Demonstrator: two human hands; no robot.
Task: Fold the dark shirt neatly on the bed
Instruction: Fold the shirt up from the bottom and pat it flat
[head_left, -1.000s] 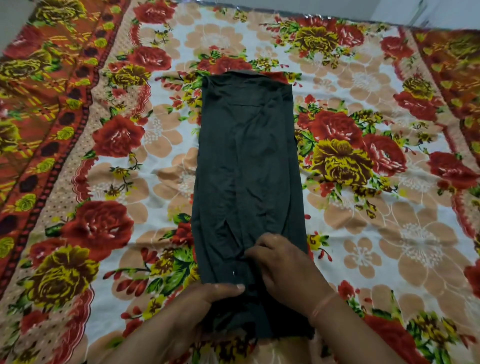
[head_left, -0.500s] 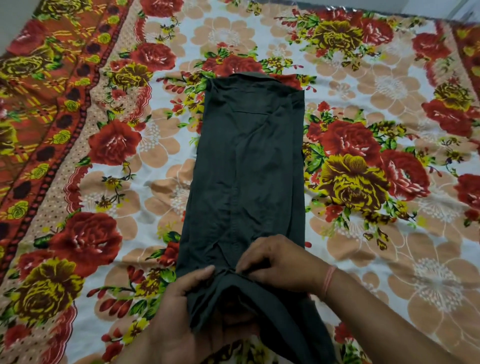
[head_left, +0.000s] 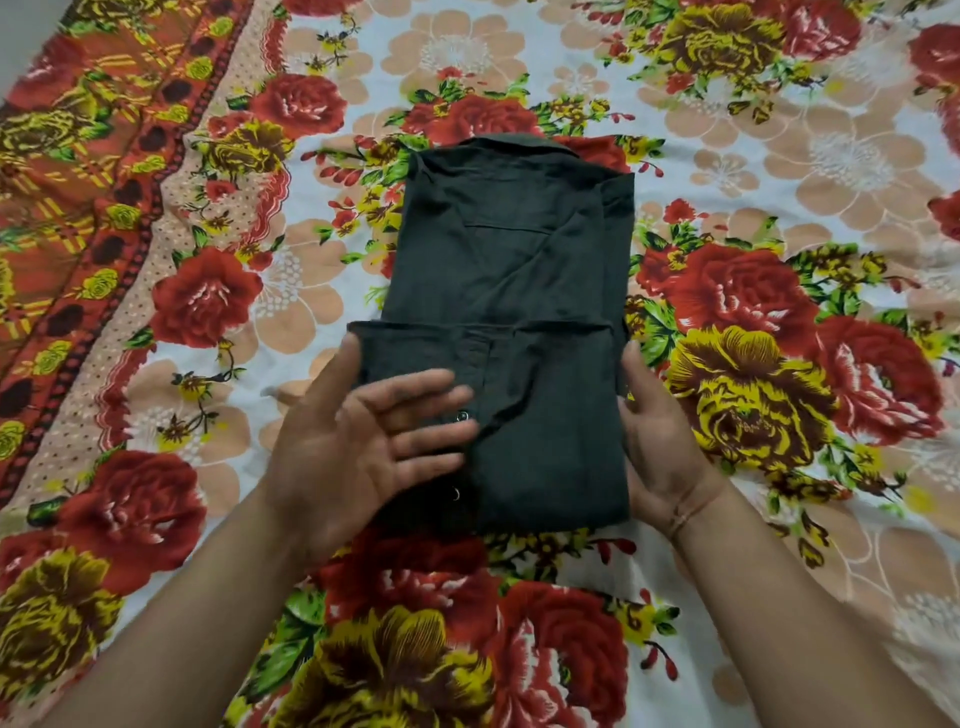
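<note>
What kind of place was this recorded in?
Probably a bedroom at home: a floral bedsheet is spread wide across the whole view, and a dark shirt lies on it partly folded.

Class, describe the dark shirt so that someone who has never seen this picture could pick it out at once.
Start with the floral sheet that fills the view, covered in red and yellow roses. At its middle lies the dark shirt, folded into a rectangle between the left hand and the right hand. It is the only plain, unpatterned thing there.
</note>
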